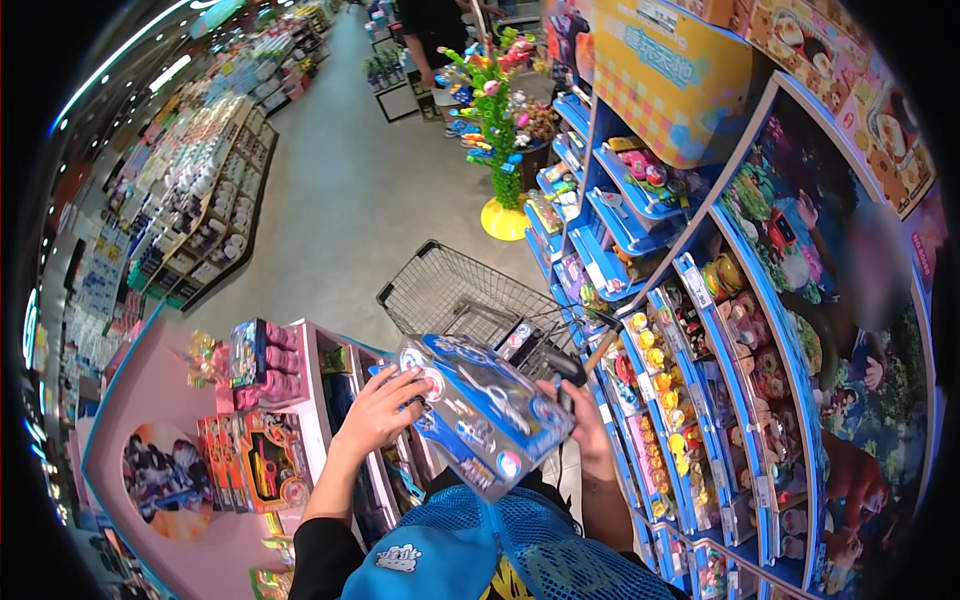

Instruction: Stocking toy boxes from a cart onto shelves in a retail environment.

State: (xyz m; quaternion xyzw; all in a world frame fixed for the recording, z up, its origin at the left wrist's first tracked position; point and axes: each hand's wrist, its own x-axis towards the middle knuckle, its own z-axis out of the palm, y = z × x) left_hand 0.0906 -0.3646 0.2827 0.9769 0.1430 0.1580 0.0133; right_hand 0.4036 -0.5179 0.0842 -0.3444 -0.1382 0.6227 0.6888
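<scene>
A blue and grey boxed toy [480, 420] is held in front of my chest, tilted, with printed pictures and a clear-looking front. My left hand [390, 409] lies over its left end, fingers spread on the printed face. My right hand [581, 420] grips its right end, the fingers partly hidden behind the box. Just beyond the box stands a wire shopping cart [465, 281], its handle close to my right hand. A small package [519, 337] lies in the cart's near part.
Blue shelves [660, 360] of small toys rise close on the right. A pink display shelf [187, 397] with boxed toys stands on the left. Ahead are a green toy stand on a yellow base [504, 219], a stocked island shelf [217, 202], and a person [435, 34] in dark clothes.
</scene>
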